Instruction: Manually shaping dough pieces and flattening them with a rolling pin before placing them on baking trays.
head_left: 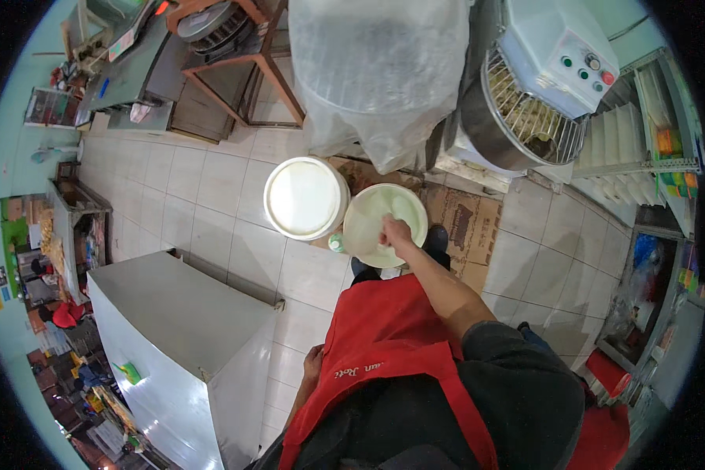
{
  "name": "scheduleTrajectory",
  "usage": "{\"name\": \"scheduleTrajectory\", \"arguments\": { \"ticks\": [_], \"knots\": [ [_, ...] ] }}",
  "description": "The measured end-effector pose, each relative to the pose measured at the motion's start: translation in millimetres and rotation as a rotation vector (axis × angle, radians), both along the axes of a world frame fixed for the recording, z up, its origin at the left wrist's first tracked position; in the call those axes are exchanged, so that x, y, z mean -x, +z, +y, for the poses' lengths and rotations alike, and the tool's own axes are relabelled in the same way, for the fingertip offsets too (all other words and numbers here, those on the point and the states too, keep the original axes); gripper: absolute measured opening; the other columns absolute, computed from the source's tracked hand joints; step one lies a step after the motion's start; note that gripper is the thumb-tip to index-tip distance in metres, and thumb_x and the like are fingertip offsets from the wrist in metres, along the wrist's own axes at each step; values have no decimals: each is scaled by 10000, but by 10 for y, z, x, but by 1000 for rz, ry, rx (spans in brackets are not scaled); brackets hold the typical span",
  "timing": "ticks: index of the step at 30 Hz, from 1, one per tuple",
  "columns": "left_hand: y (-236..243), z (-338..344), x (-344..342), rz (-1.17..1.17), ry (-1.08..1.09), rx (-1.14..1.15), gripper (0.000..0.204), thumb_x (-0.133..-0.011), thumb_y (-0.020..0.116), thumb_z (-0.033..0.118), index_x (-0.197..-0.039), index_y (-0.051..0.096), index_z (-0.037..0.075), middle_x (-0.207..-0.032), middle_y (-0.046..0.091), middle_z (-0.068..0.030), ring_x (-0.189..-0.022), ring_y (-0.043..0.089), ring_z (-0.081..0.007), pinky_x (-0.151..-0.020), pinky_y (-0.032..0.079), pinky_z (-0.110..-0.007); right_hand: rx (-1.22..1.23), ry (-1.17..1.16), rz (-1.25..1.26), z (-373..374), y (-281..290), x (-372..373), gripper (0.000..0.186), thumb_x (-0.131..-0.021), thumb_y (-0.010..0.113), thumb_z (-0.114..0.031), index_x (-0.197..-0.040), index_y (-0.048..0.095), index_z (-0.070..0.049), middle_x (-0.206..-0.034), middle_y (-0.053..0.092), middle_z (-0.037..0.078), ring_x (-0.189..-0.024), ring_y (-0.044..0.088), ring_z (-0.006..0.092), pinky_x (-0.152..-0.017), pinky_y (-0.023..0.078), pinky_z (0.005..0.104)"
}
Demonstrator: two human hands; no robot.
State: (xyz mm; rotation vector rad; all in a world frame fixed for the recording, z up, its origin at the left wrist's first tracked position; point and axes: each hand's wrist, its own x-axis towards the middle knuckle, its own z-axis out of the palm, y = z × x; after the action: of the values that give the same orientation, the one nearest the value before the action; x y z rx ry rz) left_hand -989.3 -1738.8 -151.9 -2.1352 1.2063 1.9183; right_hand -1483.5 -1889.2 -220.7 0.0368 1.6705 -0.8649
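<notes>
My right hand (397,232) reaches down over a round pale tub (423,205) between my feet. Its fingers are closed; what they hold, if anything, is too small to make out. Whitish contents show inside the tub. Beside the red apron (392,313) hangs my left hand (313,363), partly covered by it, and its fingers do not show well enough to read. Just left of the tub stands a white bucket (305,197) with a flat white top. Low between the two sits a small bottle with a green and white label (336,243).
A steel mixer (486,117) with a wire guard stands ahead on the right, next to a bulky plastic-covered thing (376,70). Flattened cardboard (462,227) lies under my feet. A large grey metal box-like unit (180,313) is at left, and a wooden stand (235,70) behind.
</notes>
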Motion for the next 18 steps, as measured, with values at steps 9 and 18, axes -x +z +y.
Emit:
{"name": "scheduleTrajectory", "arguments": {
  "ticks": [9,18],
  "knots": [
    [23,-781,-1045,-5,88,-199,374,-1080,678,323,-1357,701,73,-1141,727,-42,-981,686,-177,-803,566,-354,263,572,681,-1415,-218,-1076,512,-1071,585,-451,-1141,753,28,-1109,764,302,-1067,738,472,-988,567,552],
    [-449,-1602,-1369,19,-226,-165,414,-1081,658,394,-1334,722,72,-1121,750,-64,-1007,710,-194,-837,573,-373,255,391,796,-538,185,-1462,488,-1019,681,-376,-1242,687,58,-1183,722,337,-1129,696,498,-989,559,573]
  ]
}}
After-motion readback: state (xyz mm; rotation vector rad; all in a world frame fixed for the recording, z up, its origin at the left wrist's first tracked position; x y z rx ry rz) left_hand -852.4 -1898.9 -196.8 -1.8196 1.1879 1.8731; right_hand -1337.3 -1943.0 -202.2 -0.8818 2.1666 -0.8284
